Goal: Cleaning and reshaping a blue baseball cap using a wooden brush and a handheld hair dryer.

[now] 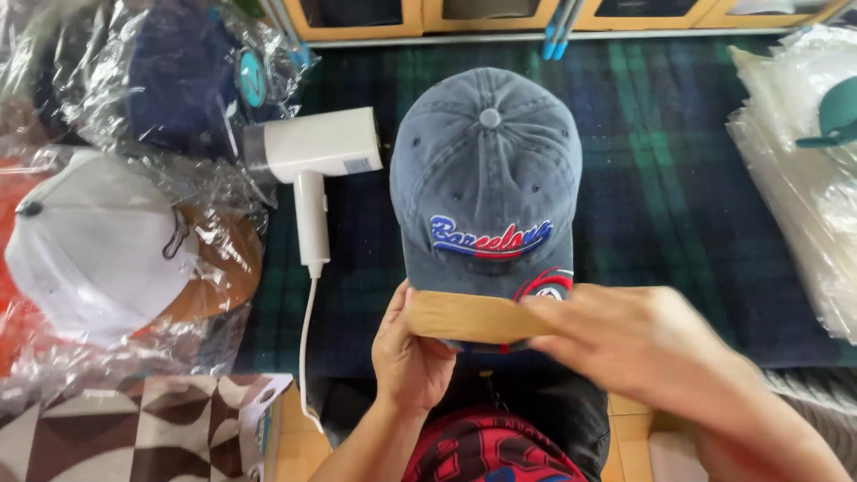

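Two of my hands meet at the near edge of a dark green and blue plaid cloth (678, 161) that covers the work surface, with a row of yellow-framed wooden compartments (428, 22) along its far side. A washed blue-grey cotton baseball cap with embroidered lettering (486, 170) sits in the middle of that cloth, its crown button facing up and away from me, its tan brim (464, 317) pointing straight back at my body, so the cap's long axis runs from me toward the compartments. Left of the cap lies a white handheld steamer (312, 161), its handle and white cord (305, 348) trailing toward me. Farther left of the cap are caps wrapped in crinkled clear plastic, among them a white cap with a brown brim (98, 245). Right of the cap rests a stack of clear plastic bags (794, 178). My left hand (411, 353) comes up from below the cap, thumb on top of the brim's left end, fingers curled beneath, gripping it. My right hand (634, 344) reaches in from the right, blurred, palm down, its fingers closed on the brim's right end.
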